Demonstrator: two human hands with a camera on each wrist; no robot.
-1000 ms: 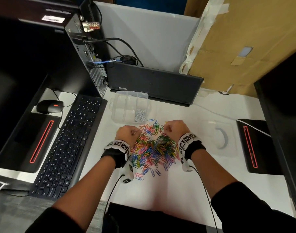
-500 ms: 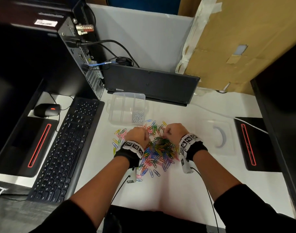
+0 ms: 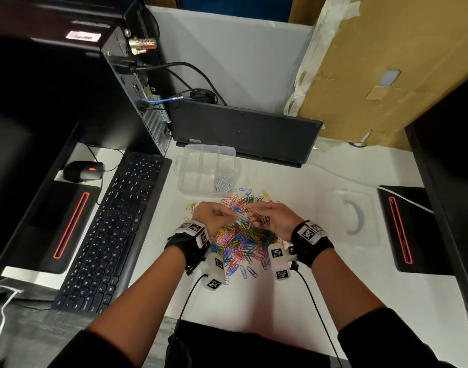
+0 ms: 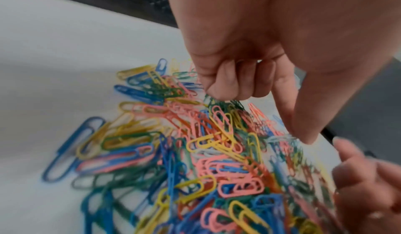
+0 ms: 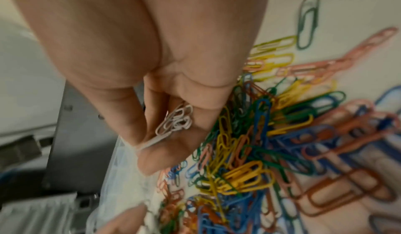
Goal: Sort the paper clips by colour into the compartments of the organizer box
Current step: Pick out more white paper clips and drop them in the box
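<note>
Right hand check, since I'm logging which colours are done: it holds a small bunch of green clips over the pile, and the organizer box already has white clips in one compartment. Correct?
Not quite. The clips in the right hand are white, not green; the right wrist view shows this. The rest holds: the hand is over the pile, and the organizer box has white clips in one compartment.

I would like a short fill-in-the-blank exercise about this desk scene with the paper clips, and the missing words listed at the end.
1. The right hand holds a small bunch of ____ paper clips.
2. The only clips already in the organizer box are ____ in colour.
3. The mixed pile of clips lies on the white desk between the two ____.
4. To the left of the organizer box lies a black ____.

Missing words: white; white; hands; keyboard
</note>
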